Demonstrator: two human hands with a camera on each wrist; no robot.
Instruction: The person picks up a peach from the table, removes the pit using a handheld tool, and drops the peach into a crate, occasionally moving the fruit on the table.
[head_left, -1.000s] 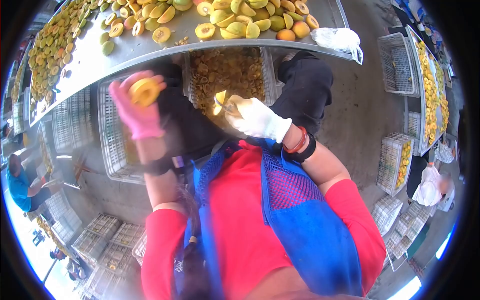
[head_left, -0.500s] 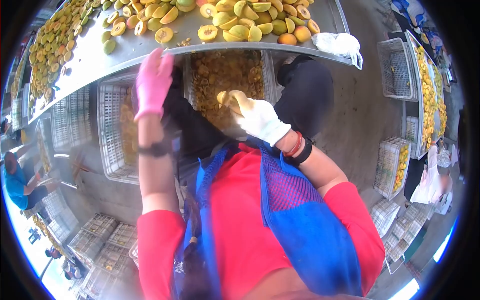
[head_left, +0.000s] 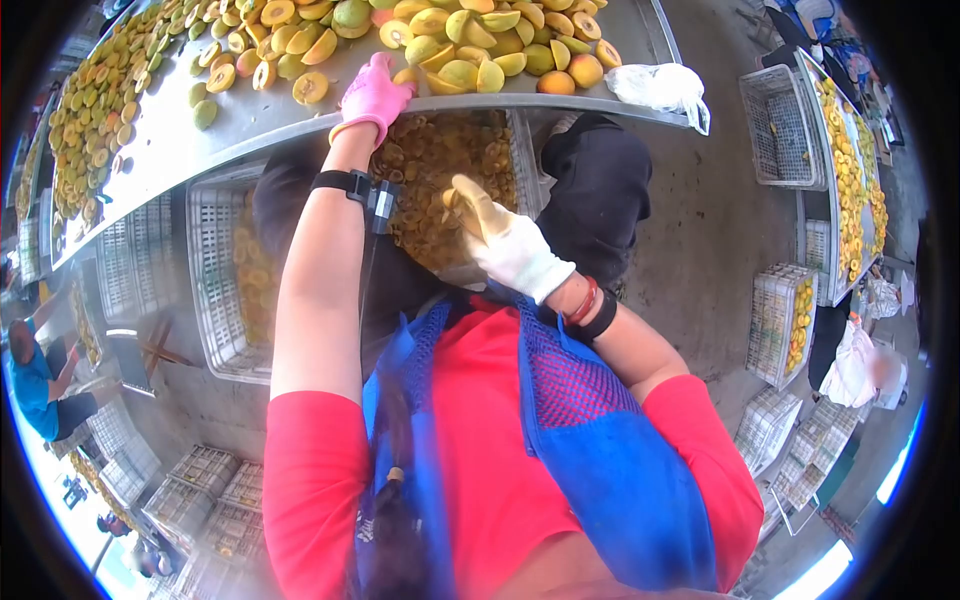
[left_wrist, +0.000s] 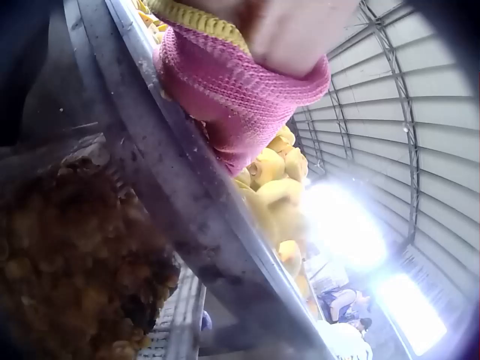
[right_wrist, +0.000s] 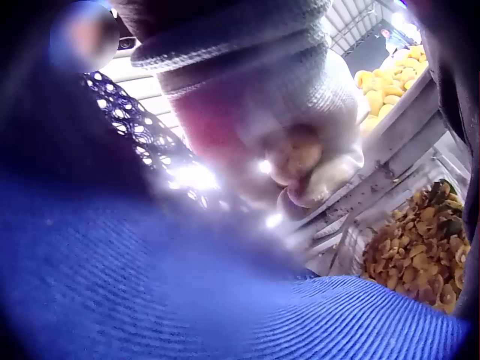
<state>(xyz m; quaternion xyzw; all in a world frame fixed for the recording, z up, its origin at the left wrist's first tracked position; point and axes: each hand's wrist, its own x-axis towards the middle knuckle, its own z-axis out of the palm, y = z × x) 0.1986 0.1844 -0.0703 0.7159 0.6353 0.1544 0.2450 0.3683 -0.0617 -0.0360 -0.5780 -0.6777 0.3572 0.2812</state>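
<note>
My left hand, in a pink knit glove, reaches over the metal table's front edge beside the halved yellow peaches. In the left wrist view its fingers are hidden beyond the table edge, so I cannot tell whether they hold a peach half. My right hand, in a white glove with tan fingers, stays above the crate between the knees. Its fingers curl round a small hand tool, whose rounded end shows in the right wrist view. The crate below holds brownish-yellow scraps.
A white plastic bag lies at the table's right corner. Left of the legs stands a white crate with cut peach pieces. More crates and another fruit-covered table stand to the right. Other people are at both sides.
The left hand held a cut peach at the left, then appeared without it and moved up and right onto the table. The yellow piece at the right hand's tool no longer shows.
</note>
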